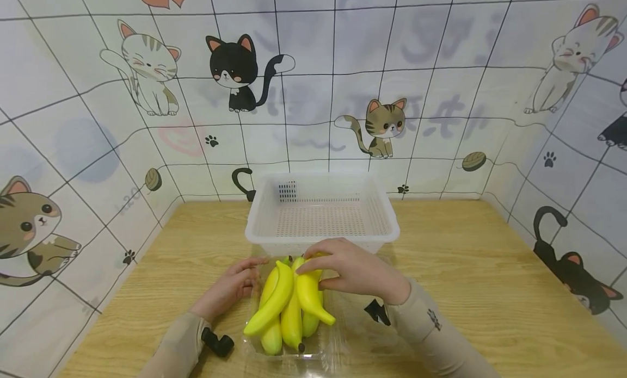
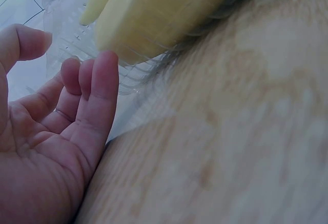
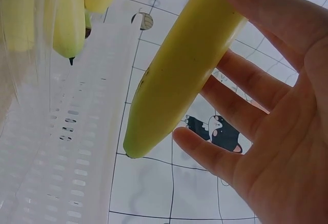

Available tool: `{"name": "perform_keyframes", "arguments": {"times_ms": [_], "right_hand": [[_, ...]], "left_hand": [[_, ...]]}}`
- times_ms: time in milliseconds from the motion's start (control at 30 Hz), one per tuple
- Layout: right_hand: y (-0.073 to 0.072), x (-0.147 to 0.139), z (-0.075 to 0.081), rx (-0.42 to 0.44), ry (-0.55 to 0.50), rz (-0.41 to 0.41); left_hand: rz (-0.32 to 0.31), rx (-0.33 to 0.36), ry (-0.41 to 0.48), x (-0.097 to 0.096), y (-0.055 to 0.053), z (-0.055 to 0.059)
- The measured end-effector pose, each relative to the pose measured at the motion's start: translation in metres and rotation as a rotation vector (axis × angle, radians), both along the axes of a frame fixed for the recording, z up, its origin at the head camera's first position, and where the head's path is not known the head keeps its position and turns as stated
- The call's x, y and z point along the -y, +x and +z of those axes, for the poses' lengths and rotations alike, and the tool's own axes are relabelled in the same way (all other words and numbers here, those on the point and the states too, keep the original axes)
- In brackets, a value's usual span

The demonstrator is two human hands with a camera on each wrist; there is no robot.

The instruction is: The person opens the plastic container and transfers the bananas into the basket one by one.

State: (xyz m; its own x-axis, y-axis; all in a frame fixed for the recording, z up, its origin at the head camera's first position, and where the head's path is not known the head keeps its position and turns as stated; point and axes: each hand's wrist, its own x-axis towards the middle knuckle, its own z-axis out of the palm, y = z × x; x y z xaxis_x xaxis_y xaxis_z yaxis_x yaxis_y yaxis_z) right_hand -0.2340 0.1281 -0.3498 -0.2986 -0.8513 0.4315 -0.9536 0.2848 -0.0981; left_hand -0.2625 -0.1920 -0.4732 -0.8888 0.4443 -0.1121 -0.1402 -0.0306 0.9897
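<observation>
Walls [image 1: 313, 95]: white, black-lined tiles with cartoon cats; they bound the table at left, far side and right. Table [image 1: 470, 269]: wood-grain top, running out widely left and right of the work. Basket, 1 [image 1: 318, 240]: white, perforated, set near the far edge, centred, opening upward. Clear box, 1 [image 1: 289, 357]: just near side of the basket, a little left of centre, little room between them; thin clear plastic sheet spreads to its right.

Hands, 2. Left hand [image 1: 232, 288]: beside the box's left wall, fingers loosely bent with an open palm, holding nothing; contact with the wall cannot be told. Right hand [image 1: 345, 266]: reaches over the box from the right, thumb and fingers partly closed about the upper right banana [image 1: 309, 295], which slants above the others. Other bananas [image 1: 292, 318]: at least 4, yellow to greenish, heaped in the box; overlap hides the exact count. Black fitting, 1 [image 1: 217, 342]: at the left cuff.
</observation>
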Motion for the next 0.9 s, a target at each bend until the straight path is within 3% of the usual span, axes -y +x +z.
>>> {"name": "perform_keyframes", "arguments": {"times_ms": [433,667,900], "right_hand": [[-0.003,0.001,0.003,-0.001,-0.017,0.004],[-0.008,-0.001,0.008,-0.053,-0.011,-0.005],[-0.013,-0.002,0.014,-0.035,0.015,-0.004]], "left_hand": [[-0.008,-0.002,0.007,0.0,0.0,0.0],[-0.009,-0.011,-0.009,0.0,0.001,0.001],[-0.017,-0.015,-0.002,0.001,0.001,0.0]]}}
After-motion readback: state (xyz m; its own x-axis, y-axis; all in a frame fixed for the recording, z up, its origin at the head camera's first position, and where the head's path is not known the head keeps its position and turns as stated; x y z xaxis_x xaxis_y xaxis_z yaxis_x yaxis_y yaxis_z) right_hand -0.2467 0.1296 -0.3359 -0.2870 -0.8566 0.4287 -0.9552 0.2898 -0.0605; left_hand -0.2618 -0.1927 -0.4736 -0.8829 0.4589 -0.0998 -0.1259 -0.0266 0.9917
